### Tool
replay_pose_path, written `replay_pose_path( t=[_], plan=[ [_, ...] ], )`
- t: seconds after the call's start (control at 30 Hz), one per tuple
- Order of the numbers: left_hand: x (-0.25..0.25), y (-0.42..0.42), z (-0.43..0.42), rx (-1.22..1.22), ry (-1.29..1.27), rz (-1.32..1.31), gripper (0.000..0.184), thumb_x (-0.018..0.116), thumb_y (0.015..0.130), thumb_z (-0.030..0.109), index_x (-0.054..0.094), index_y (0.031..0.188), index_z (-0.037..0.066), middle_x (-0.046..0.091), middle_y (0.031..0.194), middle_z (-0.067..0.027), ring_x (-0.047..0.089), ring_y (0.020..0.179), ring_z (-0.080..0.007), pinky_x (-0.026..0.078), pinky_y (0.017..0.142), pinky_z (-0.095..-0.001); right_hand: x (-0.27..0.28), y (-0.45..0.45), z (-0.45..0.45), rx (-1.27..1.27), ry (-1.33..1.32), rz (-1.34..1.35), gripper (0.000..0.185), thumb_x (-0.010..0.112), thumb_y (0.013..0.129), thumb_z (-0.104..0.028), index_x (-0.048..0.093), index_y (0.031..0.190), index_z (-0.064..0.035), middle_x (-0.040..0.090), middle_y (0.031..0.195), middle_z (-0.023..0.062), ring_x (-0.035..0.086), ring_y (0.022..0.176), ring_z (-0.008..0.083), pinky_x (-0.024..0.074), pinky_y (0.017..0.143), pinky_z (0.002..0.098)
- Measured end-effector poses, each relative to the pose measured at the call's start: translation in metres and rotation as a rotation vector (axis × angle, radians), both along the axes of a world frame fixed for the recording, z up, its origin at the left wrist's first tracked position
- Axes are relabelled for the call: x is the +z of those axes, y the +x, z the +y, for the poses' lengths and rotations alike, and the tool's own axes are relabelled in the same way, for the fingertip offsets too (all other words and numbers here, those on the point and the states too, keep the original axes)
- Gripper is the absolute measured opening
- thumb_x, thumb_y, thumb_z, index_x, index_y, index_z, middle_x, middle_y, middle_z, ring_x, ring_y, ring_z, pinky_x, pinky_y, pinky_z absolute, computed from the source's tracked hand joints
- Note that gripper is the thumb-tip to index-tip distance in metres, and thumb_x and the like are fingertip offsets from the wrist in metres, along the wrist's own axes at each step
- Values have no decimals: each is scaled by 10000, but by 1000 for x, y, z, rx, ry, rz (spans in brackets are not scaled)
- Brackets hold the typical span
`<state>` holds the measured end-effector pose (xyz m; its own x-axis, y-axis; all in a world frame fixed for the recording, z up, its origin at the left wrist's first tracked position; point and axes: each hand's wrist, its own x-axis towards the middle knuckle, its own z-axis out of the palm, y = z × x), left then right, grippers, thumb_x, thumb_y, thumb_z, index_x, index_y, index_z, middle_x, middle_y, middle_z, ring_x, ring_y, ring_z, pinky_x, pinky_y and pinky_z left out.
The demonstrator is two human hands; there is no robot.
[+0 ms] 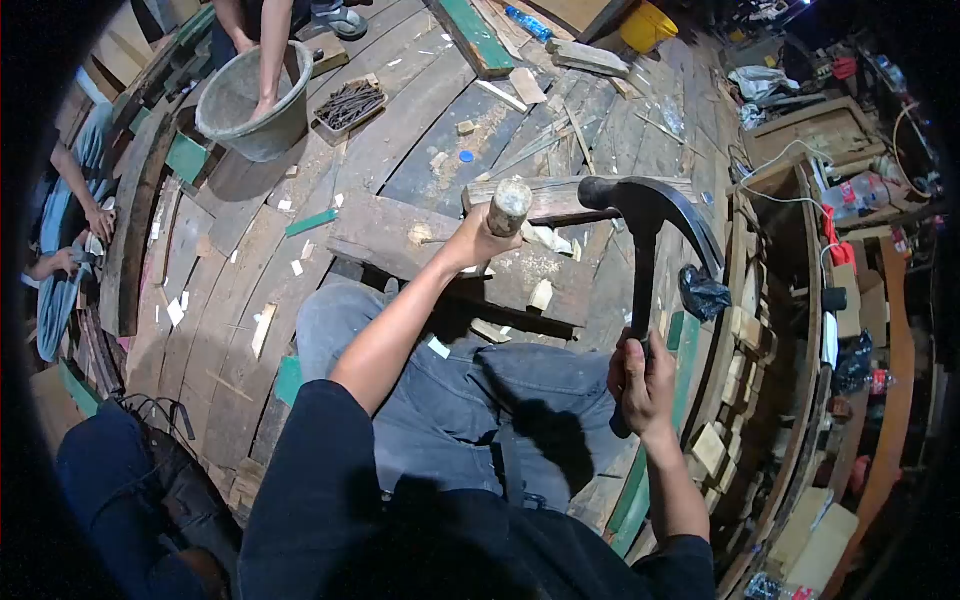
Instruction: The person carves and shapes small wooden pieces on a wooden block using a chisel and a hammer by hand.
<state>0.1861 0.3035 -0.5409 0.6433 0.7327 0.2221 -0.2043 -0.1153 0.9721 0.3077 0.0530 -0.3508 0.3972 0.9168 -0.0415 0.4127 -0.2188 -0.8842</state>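
My left hand [480, 243] is closed round an upright wooden piece with a pale, round, worn top [511, 200], held over a low wooden block [550, 270]. In my right hand [645, 385] is the handle of a black claw hammer [645, 210], raised with its head up and its striking face towards the wooden piece, apart from it. Wood chips lie on the block, and a weathered beam [560, 197] rests behind my left hand. The lower end of the wooden piece is hidden by my fingers.
Another person's hand [266, 108] reaches into a grey bucket [255, 130], beside a tray of nails [349, 105]. At far left, a co-worker's hands [98, 222] show. A long wooden trough [800, 330] stands at right; a yellow bucket [647, 27] is at the back.
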Motion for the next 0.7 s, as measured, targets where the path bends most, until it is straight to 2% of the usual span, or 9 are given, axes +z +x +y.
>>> replay_pose_path(
  t=[0.17, 0.23, 0.43, 0.53, 0.7],
  plan=[
    [-2, 1, 0, 21, 11, 0, 346, 734, 761, 82, 544, 1042, 13, 579, 891, 17, 515, 835, -83, 467, 771, -271, -21, -14, -12, -83, 9, 160, 289, 473, 1018, -317, 496, 917, -47, 463, 591, -25, 426, 456, 58, 331, 414, 223],
    [2, -1, 1, -22, -10, -27, 313, 721, 779, 67, 558, 1047, 57, 567, 942, 11, 535, 896, -110, 455, 834, -271, -30, -14, -19, -96, 10, 181, 290, 474, 1017, -329, 489, 930, -54, 457, 601, -24, 417, 455, 55, 329, 410, 218],
    [4, 0, -3, 29, 30, 6, 314, 726, 773, 63, 561, 1039, 50, 569, 914, 9, 538, 883, -118, 458, 825, -275, -45, -12, -37, -170, -16, 333, 293, 479, 1012, -360, 473, 959, -72, 448, 635, -25, 408, 472, 51, 332, 408, 209],
    [-3, 1, 0, -41, -21, 44, 280, 723, 772, 67, 576, 1009, 54, 567, 913, 16, 522, 880, -99, 457, 815, -275, -49, -10, -42, -188, -39, 394, 284, 476, 1014, -360, 467, 971, -79, 447, 640, -27, 404, 478, 51, 333, 413, 212],
    [-3, 2, 1, -13, -2, 33, 249, 708, 780, 65, 576, 990, 48, 561, 910, 17, 514, 862, -97, 456, 795, -273, -50, -11, -41, -220, -43, 397, 274, 478, 1014, -353, 471, 977, -81, 447, 640, -28, 405, 481, 49, 334, 413, 210]
  ],
)
